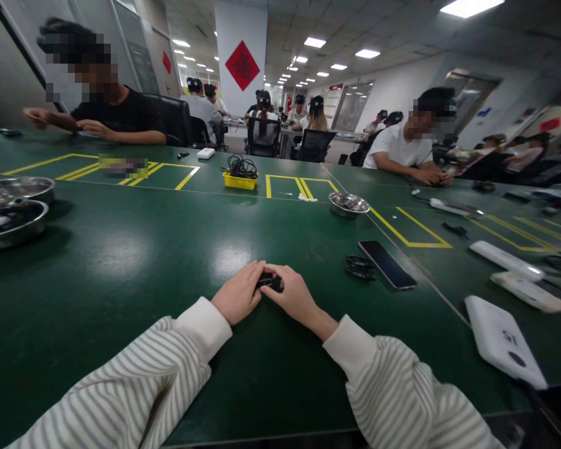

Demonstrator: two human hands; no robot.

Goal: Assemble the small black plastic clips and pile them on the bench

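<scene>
Both hands meet over the green table in the middle of the head view. A small black cable bundle (265,280) sits between them, mostly covered by fingers. My left hand (239,292) lies against its left side, fingers together and curled over it. From the right, my right hand (295,293) curves thumb and fingers around the other end. A second coiled black cable (359,267) lies to the right, beside a dark-screened phone (388,264).
Metal bowls (14,227) stand at the left, and a smaller metal bowl (349,204) further back. A yellow tray (240,181) holds black cables. White power banks (505,340) lie at the right. Co-workers sit across the table (168,224).
</scene>
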